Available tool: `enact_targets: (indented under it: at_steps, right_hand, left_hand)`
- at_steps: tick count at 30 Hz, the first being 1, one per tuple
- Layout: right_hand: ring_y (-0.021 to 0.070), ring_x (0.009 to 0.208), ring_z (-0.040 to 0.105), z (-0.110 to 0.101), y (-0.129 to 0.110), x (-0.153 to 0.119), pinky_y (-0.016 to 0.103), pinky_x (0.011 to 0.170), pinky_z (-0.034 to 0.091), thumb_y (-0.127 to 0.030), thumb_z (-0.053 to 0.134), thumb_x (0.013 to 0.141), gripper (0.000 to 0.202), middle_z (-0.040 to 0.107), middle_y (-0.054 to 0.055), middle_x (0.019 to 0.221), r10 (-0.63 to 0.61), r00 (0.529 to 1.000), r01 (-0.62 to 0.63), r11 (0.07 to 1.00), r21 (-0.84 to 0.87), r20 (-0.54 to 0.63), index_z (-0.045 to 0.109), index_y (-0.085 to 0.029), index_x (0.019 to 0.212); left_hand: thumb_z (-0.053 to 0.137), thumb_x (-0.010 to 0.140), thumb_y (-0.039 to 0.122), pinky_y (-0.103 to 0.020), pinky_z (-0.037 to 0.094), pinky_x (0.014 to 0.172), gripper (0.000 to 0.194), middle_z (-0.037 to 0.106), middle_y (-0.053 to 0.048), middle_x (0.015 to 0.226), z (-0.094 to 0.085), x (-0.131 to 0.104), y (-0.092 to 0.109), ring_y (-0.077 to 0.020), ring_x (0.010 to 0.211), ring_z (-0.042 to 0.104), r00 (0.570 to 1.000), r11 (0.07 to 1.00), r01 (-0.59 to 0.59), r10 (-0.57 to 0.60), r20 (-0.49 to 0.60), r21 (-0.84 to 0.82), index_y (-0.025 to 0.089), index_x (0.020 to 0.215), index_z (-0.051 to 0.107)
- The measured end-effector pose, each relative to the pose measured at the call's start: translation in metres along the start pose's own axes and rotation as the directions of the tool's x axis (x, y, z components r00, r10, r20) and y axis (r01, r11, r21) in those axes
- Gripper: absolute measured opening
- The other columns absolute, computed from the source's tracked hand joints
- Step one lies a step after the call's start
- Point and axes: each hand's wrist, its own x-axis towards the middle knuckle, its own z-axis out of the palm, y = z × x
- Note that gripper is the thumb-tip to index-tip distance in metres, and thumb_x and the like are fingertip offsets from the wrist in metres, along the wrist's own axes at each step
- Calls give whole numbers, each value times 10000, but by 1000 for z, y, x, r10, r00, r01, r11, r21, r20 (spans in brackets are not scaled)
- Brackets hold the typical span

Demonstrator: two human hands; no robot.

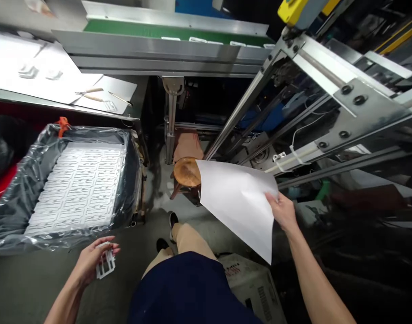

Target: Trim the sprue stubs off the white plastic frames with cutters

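At the lower left, my left hand (97,257) grips white plastic frames (105,264), just in front of the lined crate. How many frames it holds is hard to make out. On the right, my right hand (283,210) pinches the edge of a large white paper sheet (238,191), which hangs out to the left over part of a round wooden stool (186,172). Rows of flat white plastic parts (81,184) fill the crate, which has a clear plastic liner (133,180) folded over its sides.
A green conveyor belt (135,29) carries several white parts across the top. On the left-hand table (66,102) lie paper sheets, small white parts and tools with wooden handles (91,95). An aluminium machine frame (327,85) stands at the right. Below me is a carton (251,288).
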Motion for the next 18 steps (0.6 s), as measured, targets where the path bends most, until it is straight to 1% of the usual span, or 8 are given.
enact_targets:
  at_steps: [2, 4, 6, 8, 11, 14, 16, 18]
  right_hand:
    - [232, 708, 611, -20, 24, -14, 291, 585, 458, -536, 581, 728, 458, 674, 99, 811, 115, 992, -110, 991, 75, -60, 637, -112, 895]
    - [232, 641, 615, -36, 45, -26, 303, 537, 474, -539, 626, 692, 472, 678, 108, 782, 224, 970, -206, 965, 159, -99, 637, -104, 875]
    - [231, 579, 616, -48, 61, -35, 317, 501, 491, -536, 656, 665, 484, 683, 105, 749, 314, 943, -280, 929, 243, -113, 636, -108, 890]
    - [234, 537, 616, -55, 73, -40, 328, 479, 505, -528, 686, 635, 486, 684, 93, 707, 382, 918, -334, 889, 313, -105, 640, -120, 895]
    - [241, 507, 618, -64, 86, -46, 333, 452, 515, -515, 729, 578, 482, 679, 77, 654, 451, 889, -394, 839, 376, -75, 657, -132, 861]
    - [244, 545, 636, -78, 99, -53, 324, 476, 529, -481, 770, 545, 492, 689, 79, 689, 542, 840, -494, 753, 435, 15, 655, -127, 866]
    - [250, 609, 654, -94, 111, -59, 320, 530, 542, -454, 783, 554, 511, 700, 85, 755, 599, 793, -579, 686, 440, 109, 646, -124, 919]
    - [264, 675, 665, -115, 127, -66, 320, 578, 547, -444, 776, 576, 525, 706, 92, 810, 640, 751, -646, 663, 378, 161, 642, -128, 973]
  left_hand:
    - [563, 669, 327, -417, 581, 738, 296, 694, -71, 815, -1, -2, -15, -319, 939, 647, 999, 999, 37, -38, -22, -14, 262, 951, 500]
    - [565, 659, 336, -429, 580, 754, 292, 691, -74, 852, -1, -4, -26, -329, 974, 631, 996, 997, 69, -71, -46, -33, 280, 937, 492]
    - [568, 645, 326, -432, 583, 743, 291, 687, -77, 861, 1, -5, -32, -338, 975, 629, 993, 994, 94, -97, -65, -54, 285, 922, 489]
    - [561, 641, 317, -429, 589, 701, 275, 685, -75, 832, 7, -2, -35, -338, 938, 644, 991, 992, 108, -114, -75, -70, 286, 905, 490]
    - [554, 636, 294, -397, 590, 600, 261, 680, -66, 777, 22, 4, -30, -315, 820, 678, 991, 991, 106, -112, -78, -76, 270, 889, 497]
    - [581, 602, 225, -333, 574, 551, 316, 670, -53, 763, 45, 14, -24, -255, 690, 684, 994, 995, 78, -82, -75, -55, 221, 911, 513]
    - [583, 600, 199, -298, 557, 528, 335, 660, -40, 748, 61, 22, -23, -216, 618, 672, 995, 997, 70, -71, -74, -14, 199, 927, 510]
    - [569, 622, 209, -284, 540, 491, 301, 646, -27, 697, 76, 29, -26, -202, 555, 655, 994, 995, 84, -80, -68, 57, 192, 916, 505]
